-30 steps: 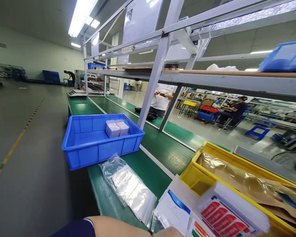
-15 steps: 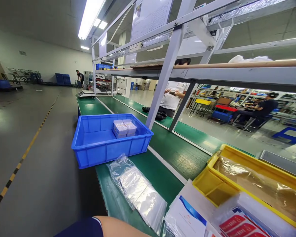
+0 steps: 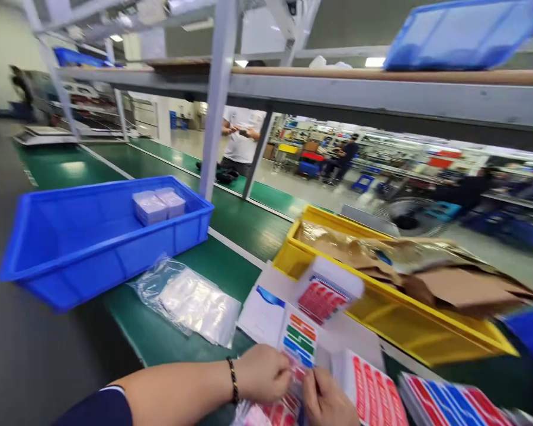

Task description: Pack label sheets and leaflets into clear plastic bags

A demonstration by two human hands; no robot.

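My left hand (image 3: 264, 373), with a dark bracelet at its wrist, is closed at the bottom centre on a clear plastic bag (image 3: 284, 408) with red-printed pieces. Beside it, the fingers of my right hand (image 3: 326, 399) pinch the bag's right side. Just above both hands is a card (image 3: 299, 337) with orange, green and blue print. Stacks of red-printed cards (image 3: 375, 390) lie right of my right hand. Another red-printed stack (image 3: 326, 293) leans near the yellow bin. Clear bags (image 3: 198, 302) lie flat on the green bench, left of the white-and-blue sheet (image 3: 262, 313).
A blue bin (image 3: 106, 236) holding small wrapped stacks (image 3: 157, 206) overhangs the bench's left edge. The yellow bin (image 3: 404, 307) with brown packaging stands at right. A metal shelf (image 3: 359, 97) and posts cross above. A person (image 3: 240, 142) stands beyond the bench.
The view has swung right and down. Both hands have come into view, holding the clear bag. The card stacks and more of the yellow bin now show.
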